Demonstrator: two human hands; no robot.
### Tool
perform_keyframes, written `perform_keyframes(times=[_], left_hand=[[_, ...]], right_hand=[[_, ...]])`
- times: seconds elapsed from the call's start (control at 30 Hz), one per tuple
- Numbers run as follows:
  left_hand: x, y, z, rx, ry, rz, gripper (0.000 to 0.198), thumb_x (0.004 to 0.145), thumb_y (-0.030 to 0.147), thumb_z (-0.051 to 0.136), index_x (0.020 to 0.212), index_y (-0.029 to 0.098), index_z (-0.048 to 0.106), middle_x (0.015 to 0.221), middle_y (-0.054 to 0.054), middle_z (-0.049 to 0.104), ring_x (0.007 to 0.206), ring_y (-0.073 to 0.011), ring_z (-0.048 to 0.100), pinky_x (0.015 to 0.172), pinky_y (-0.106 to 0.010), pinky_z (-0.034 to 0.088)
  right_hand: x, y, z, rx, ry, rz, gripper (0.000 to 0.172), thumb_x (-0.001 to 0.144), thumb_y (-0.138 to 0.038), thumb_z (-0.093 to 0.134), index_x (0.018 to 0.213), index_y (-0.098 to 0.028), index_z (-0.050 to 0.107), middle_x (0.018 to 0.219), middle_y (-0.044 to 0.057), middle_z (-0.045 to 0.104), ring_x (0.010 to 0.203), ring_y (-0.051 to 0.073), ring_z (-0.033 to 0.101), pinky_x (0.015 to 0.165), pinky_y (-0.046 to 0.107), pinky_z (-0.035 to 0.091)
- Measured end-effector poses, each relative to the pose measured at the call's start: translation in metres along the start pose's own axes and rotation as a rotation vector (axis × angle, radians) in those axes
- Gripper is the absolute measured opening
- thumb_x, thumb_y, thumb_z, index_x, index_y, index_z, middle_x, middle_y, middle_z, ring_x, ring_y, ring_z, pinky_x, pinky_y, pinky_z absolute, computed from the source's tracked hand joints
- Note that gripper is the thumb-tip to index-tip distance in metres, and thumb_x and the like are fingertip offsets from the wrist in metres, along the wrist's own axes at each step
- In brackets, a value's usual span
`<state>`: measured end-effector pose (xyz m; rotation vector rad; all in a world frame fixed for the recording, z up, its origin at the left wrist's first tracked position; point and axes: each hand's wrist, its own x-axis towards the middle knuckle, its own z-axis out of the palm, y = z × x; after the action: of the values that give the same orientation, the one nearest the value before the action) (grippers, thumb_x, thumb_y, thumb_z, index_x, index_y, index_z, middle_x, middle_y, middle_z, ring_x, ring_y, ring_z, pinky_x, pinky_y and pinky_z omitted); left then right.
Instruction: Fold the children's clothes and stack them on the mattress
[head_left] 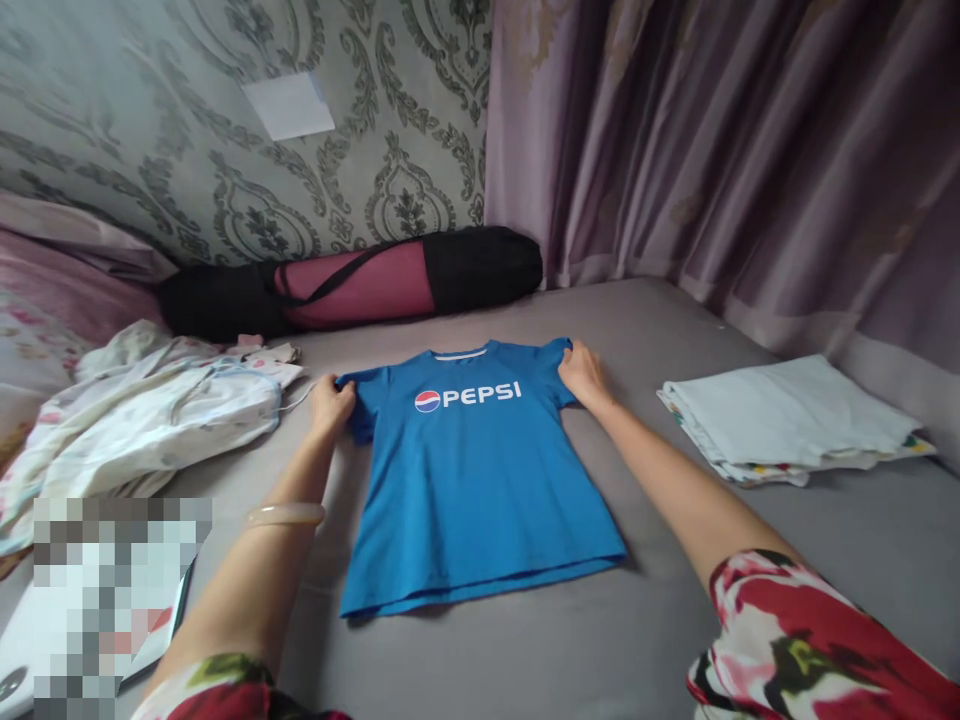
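Pinching blue T-shirt (480,490): left hand (332,405), right hand (583,374), each grip closed on one sleeve (363,400), I'd guess so front lies flat; folded pile (795,415) right of shirt.

In the middle of the frame, the blue T-shirt (480,490) was of matt, smooth cloth. The bangle (285,515) at lower left looked smooth. The curtain (660,140) at upper right was cloth with slight sheen; the grey sheet (510,660) looked matt.
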<state>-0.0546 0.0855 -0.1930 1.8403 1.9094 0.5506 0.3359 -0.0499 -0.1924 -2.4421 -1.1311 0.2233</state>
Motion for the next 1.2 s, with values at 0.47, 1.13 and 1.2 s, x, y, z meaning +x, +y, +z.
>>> perform_keyframes(times=[0.47, 1.13, 1.2], left_hand=[[-0.015, -0.008, -0.001, 0.574, 0.111, 0.176, 0.034, 0.094, 0.032, 0.040, 0.116, 0.008, 0.051, 0.098, -0.020, 0.067, 0.089, -0.0311, 0.067, 0.068, -0.035, 0.049], [-0.015, 0.066, 0.078, 0.456, -0.190, 0.553, 0.069, 0.099, 0.050, 0.025, 0.151, 0.006, 0.024, 0.159, -0.017, 0.021, 0.147, -0.0280, 0.018, 0.118, -0.043, 0.017], [-0.015, 0.052, 0.068, 0.472, -0.172, 0.527, 0.071, 0.098, 0.052, 0.026, 0.150, 0.004, 0.025, 0.158, -0.020, 0.022, 0.147, -0.0289, 0.019, 0.118, -0.044, 0.017]], right_hand=[[-0.003, 0.017, -0.006, -0.323, -0.002, -0.011, 0.036, 0.099, -0.024, 0.035, 0.121, -0.006, 0.057, 0.108, 0.025, 0.066, 0.105, 0.032, 0.064, 0.087, 0.042, 0.046], [-0.009, -0.062, 0.051, -0.205, -0.353, -0.593, 0.072, 0.097, -0.049, 0.009, 0.154, -0.004, 0.016, 0.161, 0.013, 0.011, 0.148, 0.023, 0.008, 0.119, 0.040, 0.007], [-0.005, -0.046, 0.044, -0.252, -0.312, -0.547, 0.073, 0.097, -0.050, 0.011, 0.153, -0.003, 0.019, 0.161, 0.015, 0.013, 0.148, 0.025, 0.009, 0.119, 0.042, 0.007]])
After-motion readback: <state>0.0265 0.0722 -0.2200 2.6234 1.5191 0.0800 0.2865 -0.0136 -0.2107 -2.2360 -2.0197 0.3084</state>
